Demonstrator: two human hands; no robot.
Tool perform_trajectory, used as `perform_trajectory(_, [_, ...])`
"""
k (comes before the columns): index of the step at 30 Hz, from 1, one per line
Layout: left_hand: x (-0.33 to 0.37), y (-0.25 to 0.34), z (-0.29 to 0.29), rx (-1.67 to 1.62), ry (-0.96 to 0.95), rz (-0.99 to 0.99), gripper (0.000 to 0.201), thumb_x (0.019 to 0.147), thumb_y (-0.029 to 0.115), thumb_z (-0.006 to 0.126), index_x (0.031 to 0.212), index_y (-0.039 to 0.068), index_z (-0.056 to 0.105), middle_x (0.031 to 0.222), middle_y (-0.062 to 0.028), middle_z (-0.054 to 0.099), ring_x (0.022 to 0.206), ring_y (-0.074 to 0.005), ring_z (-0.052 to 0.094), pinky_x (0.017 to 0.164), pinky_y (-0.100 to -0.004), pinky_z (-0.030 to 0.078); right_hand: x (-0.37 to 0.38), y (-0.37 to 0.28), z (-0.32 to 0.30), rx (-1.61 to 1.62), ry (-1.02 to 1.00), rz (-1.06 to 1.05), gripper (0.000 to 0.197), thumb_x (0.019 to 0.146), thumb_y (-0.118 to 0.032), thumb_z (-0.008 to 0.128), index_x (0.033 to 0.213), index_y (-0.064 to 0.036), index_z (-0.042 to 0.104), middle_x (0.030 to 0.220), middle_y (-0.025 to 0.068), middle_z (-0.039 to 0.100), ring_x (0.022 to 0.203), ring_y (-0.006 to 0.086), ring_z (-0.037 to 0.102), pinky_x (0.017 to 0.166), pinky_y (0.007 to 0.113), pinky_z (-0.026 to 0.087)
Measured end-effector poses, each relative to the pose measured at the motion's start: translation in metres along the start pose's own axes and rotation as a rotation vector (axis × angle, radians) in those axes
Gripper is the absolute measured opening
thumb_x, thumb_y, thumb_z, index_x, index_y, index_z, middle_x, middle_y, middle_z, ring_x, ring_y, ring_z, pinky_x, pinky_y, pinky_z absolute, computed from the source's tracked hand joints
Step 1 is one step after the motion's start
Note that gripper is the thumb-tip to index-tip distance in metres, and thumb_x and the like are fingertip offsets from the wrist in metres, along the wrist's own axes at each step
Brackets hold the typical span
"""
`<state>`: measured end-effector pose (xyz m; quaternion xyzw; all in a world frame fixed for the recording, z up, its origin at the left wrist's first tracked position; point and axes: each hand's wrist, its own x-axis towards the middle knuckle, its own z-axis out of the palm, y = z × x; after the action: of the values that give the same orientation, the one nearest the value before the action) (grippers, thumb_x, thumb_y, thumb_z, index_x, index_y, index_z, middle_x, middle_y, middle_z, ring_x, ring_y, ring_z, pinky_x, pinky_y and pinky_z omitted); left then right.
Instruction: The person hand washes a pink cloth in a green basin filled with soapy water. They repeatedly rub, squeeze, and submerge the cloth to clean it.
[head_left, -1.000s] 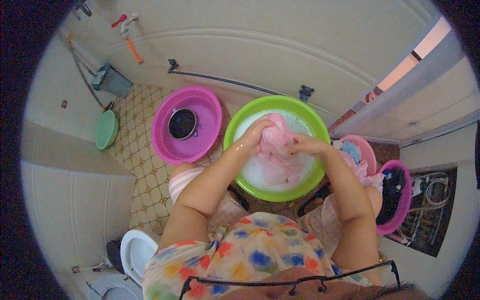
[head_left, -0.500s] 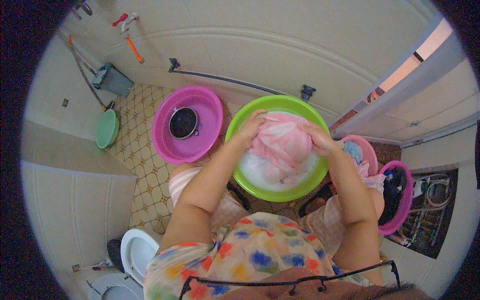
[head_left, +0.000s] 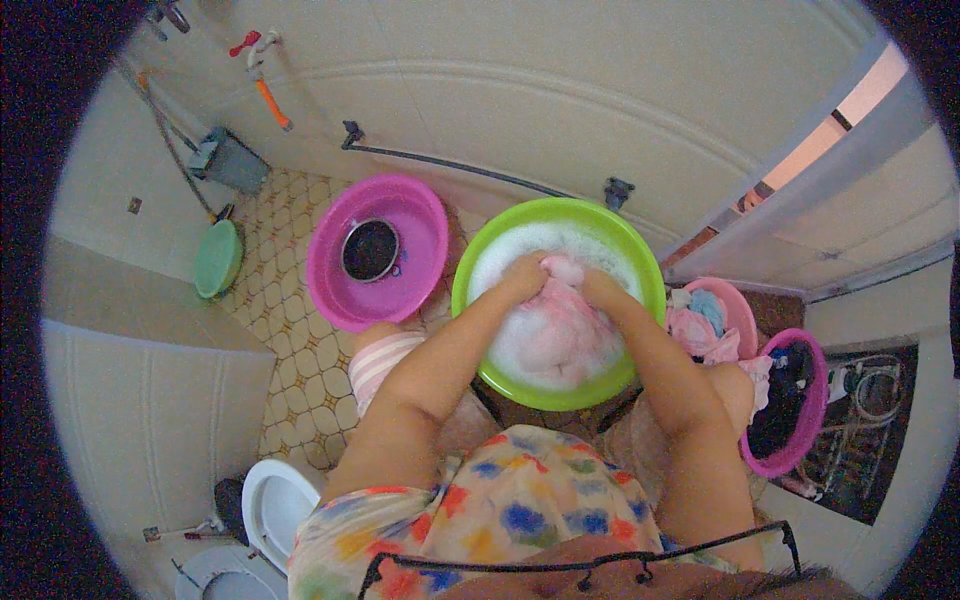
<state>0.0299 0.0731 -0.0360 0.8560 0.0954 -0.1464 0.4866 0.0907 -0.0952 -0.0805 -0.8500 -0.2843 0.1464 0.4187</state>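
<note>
A lime-green basin of white suds stands before me, with a soaked pink-and-white cloth bunched in it. My left hand has its fingers closed on the upper left part of the cloth. Opposite it, my right hand grips the cloth's upper right side. A small bulge of pink fabric pokes up between the two hands. The lower part of the cloth spreads into the foam, and some of my fingertips are hidden by fabric and suds.
Left of the green basin is a magenta basin holding a round dark pan. At right stand a pink basin of light clothes and a purple basin of dark ones. A pipe runs along the wall. A toilet is lower left.
Both hands have come down and closer together. The cloth, earlier lifted and spread between them, has sunk lower into the suds, and more foam shows at the basin's far side.
</note>
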Motion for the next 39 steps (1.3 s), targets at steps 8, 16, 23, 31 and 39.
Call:
perform_trajectory(8, [0.009,0.004,0.032,-1.469,-0.078,-0.224,0.038,0.089,0.038,0.039,0.104,0.007,0.056,0.096,-0.013,0.059,0.084,-0.0244,0.057,0.08,-0.0397,0.044,-0.035,-0.114,-0.014,0.102,0.177,0.019,0.033,0.08,-0.018,0.053,0.106,0.0022,0.054,0.115,0.0242,0.05,0.103,0.0388,0.049,0.09,0.042,0.038])
perform_trajectory(16, [0.039,-0.06,0.04,-1.723,-0.553,0.203,0.043,0.09,0.046,0.036,0.096,0.008,0.055,0.092,-0.014,0.059,0.087,-0.025,0.057,0.082,-0.0408,0.045,-0.053,-0.1,0.025,-0.161,-0.008,-0.184,0.017,0.081,-0.018,0.052,0.083,-0.0025,0.057,0.083,0.0173,0.056,0.083,0.0329,0.056,0.071,0.044,0.044])
perform_trajectory(23, [-0.046,0.061,0.027,-1.425,0.099,-0.239,0.033,0.091,0.037,0.04,0.101,0.007,0.052,0.094,-0.0098,0.057,0.084,-0.0232,0.055,0.077,-0.0373,0.046,-0.024,-0.114,-0.03,-0.372,-0.04,0.122,0.032,0.085,-0.03,0.043,0.092,-0.0034,0.059,0.09,0.0204,0.06,0.087,0.0349,0.059,0.077,0.045,0.045])
perform_trajectory(31, [0.013,-0.025,0.028,-0.934,0.312,-0.069,0.024,0.088,0.015,0.045,0.109,0.004,0.048,0.097,-0.0122,0.055,0.089,-0.022,0.055,0.074,-0.0381,0.048,-0.005,0.022,0.023,-0.265,-0.114,0.195,0.038,0.09,-0.026,0.032,0.102,0.0026,0.055,0.105,0.0292,0.054,0.095,0.0389,0.055,0.083,0.047,0.041])
perform_trajectory(39, [-0.019,0.028,0.033,-1.292,0.288,-0.287,0.034,0.085,0.022,0.048,0.115,0.006,0.047,0.105,-0.0108,0.054,0.097,-0.0253,0.052,0.083,-0.0431,0.043,-0.006,0.007,0.03,-0.008,0.189,0.262,0.025,0.084,-0.013,0.042,0.1,0.0003,0.055,0.096,0.0214,0.057,0.087,0.0349,0.055,0.08,0.045,0.041])
